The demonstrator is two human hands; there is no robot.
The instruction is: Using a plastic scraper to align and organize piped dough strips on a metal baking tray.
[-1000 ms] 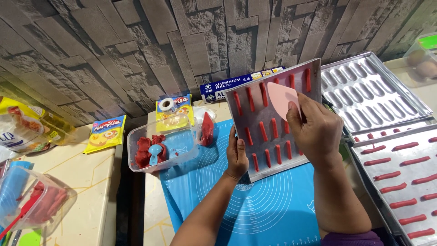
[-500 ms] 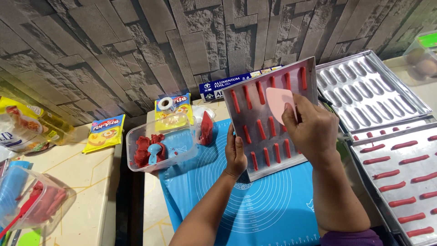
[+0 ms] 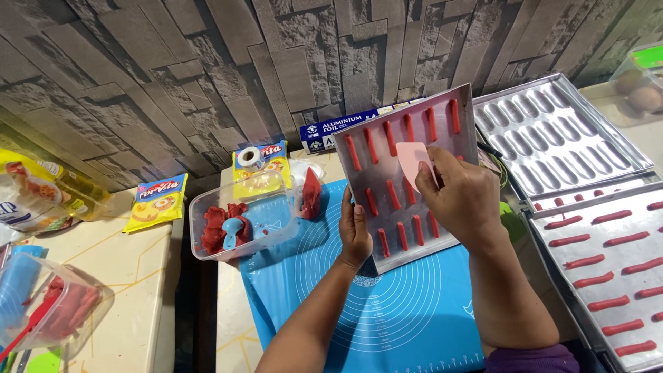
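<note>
My left hand (image 3: 355, 231) grips the left edge of a metal mould tray (image 3: 387, 173) and holds it tilted up on its near edge above a blue silicone mat (image 3: 387, 324). The tray's grooves hold several red dough sticks (image 3: 371, 145). My right hand (image 3: 464, 200) presses a pink plastic scraper (image 3: 414, 160) flat against the tray's face, near its upper middle.
A clear tub (image 3: 266, 211) of red dough with a blue scoop stands left of the mat. An empty mould tray (image 3: 559, 135) and a filled one (image 3: 608, 255) lie at the right. A foil box (image 3: 331, 131), yellow packets (image 3: 155, 200) and another tub (image 3: 52, 311) sit around.
My right hand and the scraper have slid down and left across the tray's face. The tray stays tilted in my left hand.
</note>
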